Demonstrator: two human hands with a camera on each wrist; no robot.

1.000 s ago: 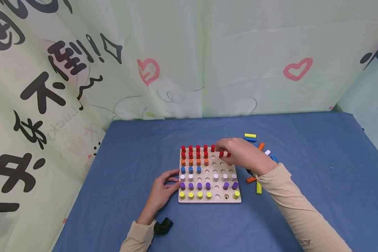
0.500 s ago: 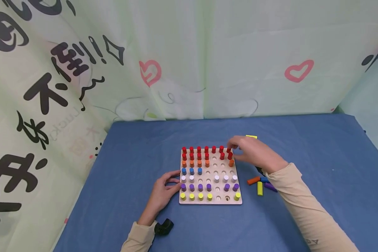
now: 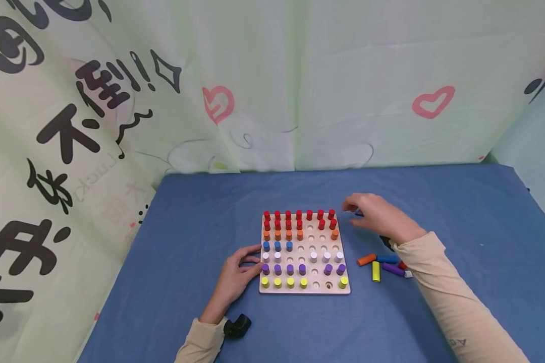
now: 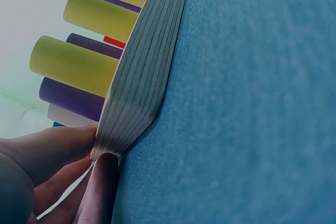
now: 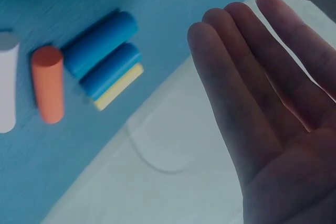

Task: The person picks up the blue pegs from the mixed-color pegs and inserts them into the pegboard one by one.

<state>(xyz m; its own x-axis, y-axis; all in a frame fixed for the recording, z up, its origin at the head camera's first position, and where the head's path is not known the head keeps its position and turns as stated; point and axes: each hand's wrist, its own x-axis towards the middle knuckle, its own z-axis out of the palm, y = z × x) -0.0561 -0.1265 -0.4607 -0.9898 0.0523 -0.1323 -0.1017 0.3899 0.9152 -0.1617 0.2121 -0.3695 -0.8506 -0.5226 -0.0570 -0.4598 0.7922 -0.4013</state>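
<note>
A light wooden pegboard (image 3: 303, 293) lies on the blue cloth, with rows of red, orange, blue, white, purple and yellow pegs standing in it. Some holes are bare, mostly toward the middle and right. My left hand (image 3: 237, 272) holds the board's left edge; in the left wrist view its fingers (image 4: 102, 187) pinch the edge beside the yellow pegs (image 4: 79, 66). To the right of the back corner hovers my right hand (image 3: 379, 216), its fingers fairly straight with nothing between them. Beyond those fingers, two blue pegs (image 5: 101, 44) and a yellow peg (image 5: 119, 86) lie together on the cloth.
Right of the board lie loose pegs: an orange peg (image 3: 366, 259), a yellow peg (image 3: 375, 271), a purple peg (image 3: 392, 269) and others partly under the right sleeve (image 3: 454, 297). A printed curtain (image 3: 327, 80) hangs behind the table.
My right hand has moved right from over the back red row, leaving the rightmost red peg standing in the board. The left hand keeps its place at the left edge.
</note>
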